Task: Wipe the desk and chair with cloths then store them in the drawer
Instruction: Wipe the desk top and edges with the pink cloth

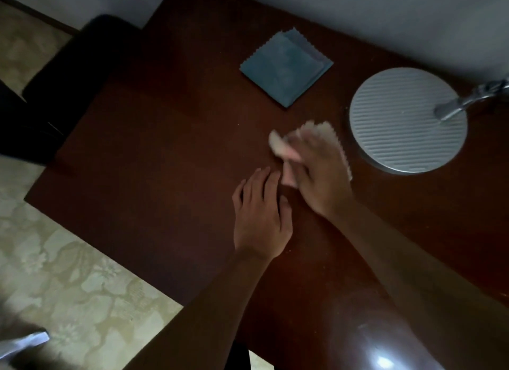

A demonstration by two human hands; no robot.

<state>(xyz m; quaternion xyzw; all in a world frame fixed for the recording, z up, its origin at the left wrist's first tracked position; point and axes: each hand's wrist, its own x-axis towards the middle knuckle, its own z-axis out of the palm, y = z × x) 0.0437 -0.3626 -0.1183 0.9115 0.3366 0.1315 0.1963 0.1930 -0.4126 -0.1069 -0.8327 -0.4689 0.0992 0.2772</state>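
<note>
On the dark brown desk [154, 154] my right hand [316, 174] lies blurred on a pale cloth [314, 130], whose zigzag edge sticks out past the fingers. I cannot tell whether the fingers curl round it. My left hand [260, 218] rests flat on the desk just left of it, fingers straight. A folded blue cloth [283, 66] lies further back near the wall. A dark chair [68, 74] stands at the desk's far left corner. No drawer is visible.
A round ribbed grey lamp base [396, 138] with a metal stem [468, 101] stands at the right, close to the pale cloth. The pale wall runs behind the desk. Patterned beige floor [77, 281] lies to the left.
</note>
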